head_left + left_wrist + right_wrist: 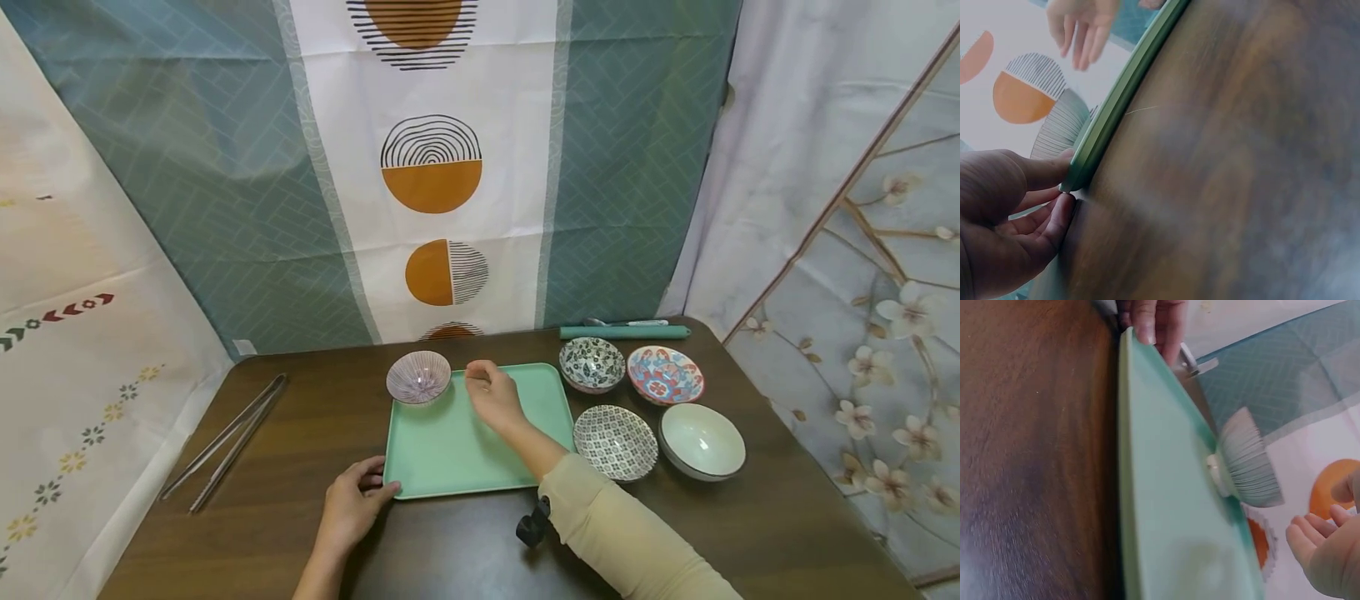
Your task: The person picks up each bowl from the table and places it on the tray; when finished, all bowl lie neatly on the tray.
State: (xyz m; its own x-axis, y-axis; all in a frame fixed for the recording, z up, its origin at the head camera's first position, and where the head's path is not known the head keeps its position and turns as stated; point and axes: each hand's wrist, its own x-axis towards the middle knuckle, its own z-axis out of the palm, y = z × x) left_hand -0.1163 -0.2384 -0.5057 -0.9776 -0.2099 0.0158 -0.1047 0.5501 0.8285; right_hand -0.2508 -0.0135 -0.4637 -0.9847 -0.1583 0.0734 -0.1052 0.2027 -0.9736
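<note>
A pale green rectangular tray [465, 467] lies on the dark wooden table. At its near left corner my left hand [354, 502] pinches the rim, thumb on top and fingers at the outer side, as the left wrist view shows. A small bowl with thin purple stripes [418, 377] stands upright on the tray's back left corner. Over the tray, to the right of that bowl, hovers my right hand [495, 402]. Its fingers are loosely bent and hold nothing; in the right wrist view the hand [1332, 550] is apart from the striped bowl [1249, 464].
Right of the tray stand a leaf-patterned bowl [592, 365], a red-and-blue bowl [666, 375], a grey-patterned bowl [615, 443] and a plain white bowl [703, 442]. Behind them lies a teal stick-like object [624, 332]. Metal tongs [228, 442] lie at the left.
</note>
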